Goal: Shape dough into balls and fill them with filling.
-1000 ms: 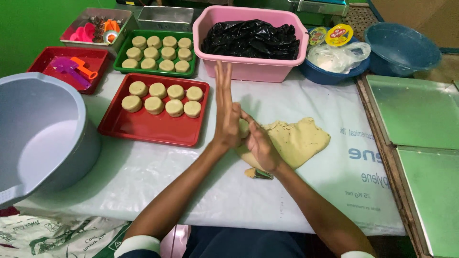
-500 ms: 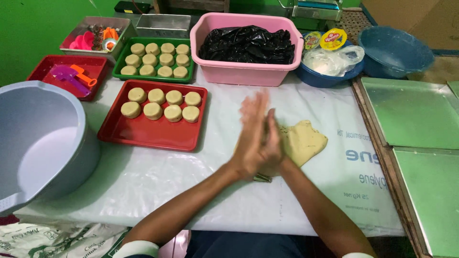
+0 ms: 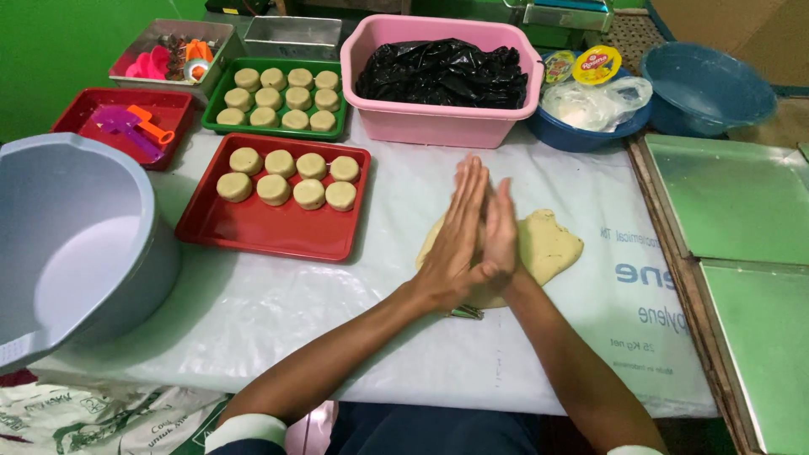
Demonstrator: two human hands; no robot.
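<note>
My left hand [image 3: 451, 244] and my right hand [image 3: 504, 232] are pressed flat together, palm to palm, fingers straight and pointing away from me. Anything between the palms is hidden. They hover just above a flattened slab of pale dough [image 3: 552, 244] on the white plastic sheet [image 3: 396, 354]. A small metal tool [image 3: 466, 313] lies under my wrists. To the left, a red tray [image 3: 253, 232] holds several round dough discs [image 3: 291, 179].
Behind it a green tray [image 3: 221, 126] holds more discs. A pink tub [image 3: 438, 126] with a black bag [image 3: 442, 74] stands at the back. There is a grey basin [image 3: 76, 244] at left, blue bowls [image 3: 708, 84] at back right, and green baking sheets [image 3: 733, 194] at right.
My palms have slid against each other: the left hand moved back from its forward reach and the right came up level with it. The view shifted slightly.
</note>
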